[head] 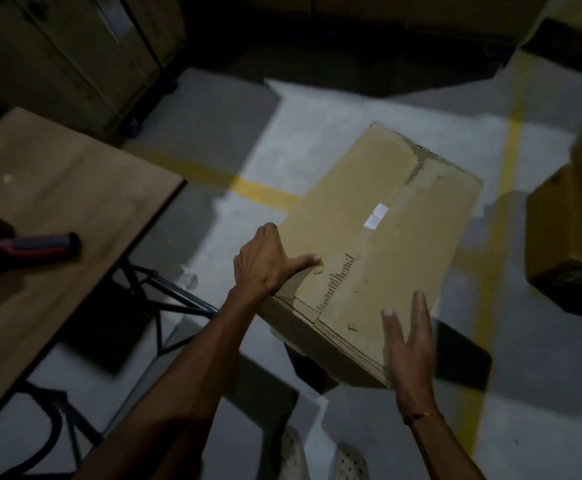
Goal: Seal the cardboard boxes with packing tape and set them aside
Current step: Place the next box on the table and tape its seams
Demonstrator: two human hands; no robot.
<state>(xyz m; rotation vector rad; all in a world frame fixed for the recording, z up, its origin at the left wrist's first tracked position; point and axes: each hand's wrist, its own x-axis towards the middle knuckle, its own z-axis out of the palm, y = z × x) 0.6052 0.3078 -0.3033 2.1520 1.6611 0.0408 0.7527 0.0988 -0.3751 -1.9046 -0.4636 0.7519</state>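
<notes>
A closed cardboard box (379,244) with clear tape along its top seam and a small white label hangs tilted above the concrete floor. My left hand (269,261) grips its near-left edge, thumb lying on the top face and fingers curled over the side. My right hand (409,344) presses flat against the near-right corner with straight fingers. A red and black tape dispenser (23,245) lies on the brown table (57,188) at the left.
More cardboard boxes (570,230) stand at the right edge, and tall stacked cartons (68,57) fill the back left. Yellow lines (511,161) cross the grey floor. The table's metal legs (165,299) stand to the left of the box. My shoes (317,459) show at the bottom.
</notes>
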